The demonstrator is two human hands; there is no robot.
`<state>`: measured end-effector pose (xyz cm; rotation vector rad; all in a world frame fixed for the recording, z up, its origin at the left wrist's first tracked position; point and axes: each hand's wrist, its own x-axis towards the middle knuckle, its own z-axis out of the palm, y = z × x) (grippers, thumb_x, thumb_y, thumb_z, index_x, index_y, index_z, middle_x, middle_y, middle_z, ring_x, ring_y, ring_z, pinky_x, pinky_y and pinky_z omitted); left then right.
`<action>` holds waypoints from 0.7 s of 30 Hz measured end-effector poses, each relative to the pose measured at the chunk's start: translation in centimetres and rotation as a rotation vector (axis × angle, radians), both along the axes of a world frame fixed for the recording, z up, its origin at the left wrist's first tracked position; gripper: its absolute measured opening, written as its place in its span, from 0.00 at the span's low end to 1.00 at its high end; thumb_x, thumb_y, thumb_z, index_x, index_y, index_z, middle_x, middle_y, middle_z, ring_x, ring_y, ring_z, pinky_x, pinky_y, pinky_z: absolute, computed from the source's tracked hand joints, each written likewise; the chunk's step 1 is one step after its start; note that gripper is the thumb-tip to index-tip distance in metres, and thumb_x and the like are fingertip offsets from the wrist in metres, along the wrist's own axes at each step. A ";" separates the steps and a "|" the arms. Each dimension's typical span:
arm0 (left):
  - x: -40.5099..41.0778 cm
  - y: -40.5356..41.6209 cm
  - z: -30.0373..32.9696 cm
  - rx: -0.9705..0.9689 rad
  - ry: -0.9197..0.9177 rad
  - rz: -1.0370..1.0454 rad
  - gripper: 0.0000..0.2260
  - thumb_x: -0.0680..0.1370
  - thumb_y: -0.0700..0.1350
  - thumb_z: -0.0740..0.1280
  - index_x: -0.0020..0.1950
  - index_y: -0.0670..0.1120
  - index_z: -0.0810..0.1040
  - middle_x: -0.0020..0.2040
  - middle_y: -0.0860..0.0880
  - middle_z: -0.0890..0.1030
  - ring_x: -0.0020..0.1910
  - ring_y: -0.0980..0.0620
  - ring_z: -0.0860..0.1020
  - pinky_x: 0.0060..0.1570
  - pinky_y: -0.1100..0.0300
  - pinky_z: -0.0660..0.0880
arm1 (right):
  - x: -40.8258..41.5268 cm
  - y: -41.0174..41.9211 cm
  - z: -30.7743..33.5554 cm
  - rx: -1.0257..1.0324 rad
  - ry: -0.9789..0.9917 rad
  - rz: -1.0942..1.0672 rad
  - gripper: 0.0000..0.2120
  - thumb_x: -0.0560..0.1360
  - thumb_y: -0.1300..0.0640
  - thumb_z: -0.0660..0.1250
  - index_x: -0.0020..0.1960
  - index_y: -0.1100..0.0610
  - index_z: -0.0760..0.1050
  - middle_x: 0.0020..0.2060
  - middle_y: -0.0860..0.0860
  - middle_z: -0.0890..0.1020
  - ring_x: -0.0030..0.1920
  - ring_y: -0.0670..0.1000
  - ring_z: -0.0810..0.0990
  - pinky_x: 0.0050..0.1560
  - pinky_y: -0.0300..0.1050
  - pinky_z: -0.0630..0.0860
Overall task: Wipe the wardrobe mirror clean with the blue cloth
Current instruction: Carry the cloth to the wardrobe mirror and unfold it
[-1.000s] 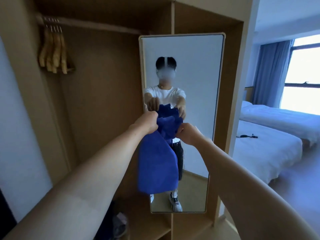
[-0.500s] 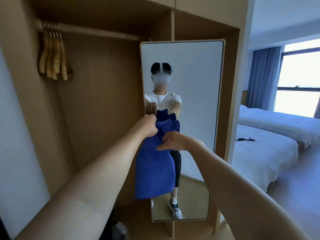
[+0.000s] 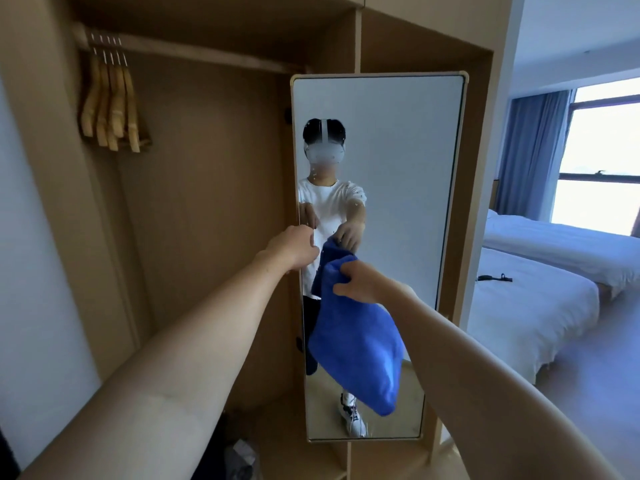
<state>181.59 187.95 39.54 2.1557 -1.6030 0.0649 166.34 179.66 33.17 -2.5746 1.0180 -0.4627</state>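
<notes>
Head view, facing the open wardrobe (image 3: 214, 202). The mirror (image 3: 408, 188) stands upright in its pale frame at the wardrobe's middle partition, and small white specks show on the glass around the reflected person's shirt.

My right hand (image 3: 363, 280) has its grip closed on the top edge of the blue cloth (image 3: 356, 344), fingers curled round a bunched fold. The rest of the cloth hangs down and slants to the right, in front of the lower half of the mirror. I cannot tell whether the cloth touches the glass.

My left hand (image 3: 296, 245) is at the mirror's left frame edge, just beside the cloth's upper corner. Its fingers are curled, but from behind I cannot tell whether the grip holds the frame, the cloth, or nothing.

Both forearms reach forward from the bottom of the view.

Wooden hangers (image 3: 110, 102) are bunched at the left end of the rail. Two beds (image 3: 540, 299) with white covers lie to the right, with a small dark item on the nearer one.
</notes>
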 end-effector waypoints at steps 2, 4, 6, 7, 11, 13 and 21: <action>0.4 0.2 -0.1 0.008 -0.019 0.006 0.06 0.77 0.44 0.59 0.46 0.44 0.74 0.42 0.45 0.78 0.40 0.44 0.80 0.41 0.49 0.80 | -0.2 -0.1 0.1 0.021 -0.007 -0.018 0.08 0.77 0.52 0.64 0.41 0.53 0.71 0.39 0.50 0.73 0.39 0.50 0.72 0.37 0.43 0.66; 0.7 0.5 -0.3 0.020 -0.034 0.012 0.07 0.77 0.43 0.57 0.46 0.44 0.74 0.42 0.45 0.78 0.39 0.44 0.79 0.38 0.50 0.78 | -0.3 -0.3 0.4 0.046 -0.028 -0.048 0.09 0.77 0.52 0.63 0.42 0.56 0.71 0.41 0.51 0.72 0.36 0.48 0.68 0.36 0.42 0.64; 1.0 0.6 -0.6 0.033 -0.052 0.020 0.07 0.76 0.42 0.57 0.46 0.44 0.74 0.42 0.45 0.78 0.36 0.46 0.76 0.34 0.53 0.73 | -0.4 -0.3 0.8 0.074 -0.077 -0.065 0.10 0.77 0.55 0.63 0.40 0.59 0.68 0.39 0.52 0.69 0.34 0.49 0.64 0.35 0.42 0.61; 1.1 0.7 -0.7 0.041 -0.064 0.021 0.07 0.75 0.42 0.57 0.45 0.44 0.74 0.42 0.45 0.78 0.35 0.47 0.75 0.33 0.55 0.71 | -0.5 -0.2 1.1 0.105 -0.116 -0.071 0.07 0.76 0.58 0.64 0.42 0.59 0.68 0.39 0.52 0.68 0.35 0.50 0.65 0.36 0.43 0.61; 1.4 0.8 -0.8 0.055 -0.097 0.003 0.05 0.76 0.41 0.59 0.42 0.46 0.72 0.43 0.48 0.77 0.35 0.50 0.73 0.32 0.57 0.67 | -1.1 -0.2 1.9 0.170 -0.189 -0.016 0.16 0.76 0.65 0.61 0.59 0.53 0.77 0.52 0.51 0.77 0.52 0.53 0.75 0.53 0.48 0.73; 1.6 1.0 -0.6 0.051 -0.106 0.002 0.05 0.77 0.41 0.59 0.44 0.46 0.74 0.43 0.48 0.77 0.37 0.49 0.75 0.33 0.57 0.68 | -1.1 0.0 2.5 0.160 -0.190 -0.002 0.18 0.76 0.67 0.59 0.55 0.52 0.82 0.54 0.49 0.80 0.55 0.52 0.77 0.57 0.45 0.74; 2.8 1.7 0.1 0.028 -0.123 0.015 0.06 0.76 0.43 0.59 0.46 0.47 0.75 0.44 0.48 0.78 0.41 0.46 0.78 0.37 0.54 0.72 | -1.1 1.0 3.7 0.027 0.028 -0.034 0.43 0.65 0.63 0.70 0.77 0.45 0.60 0.58 0.49 0.74 0.55 0.56 0.77 0.54 0.56 0.80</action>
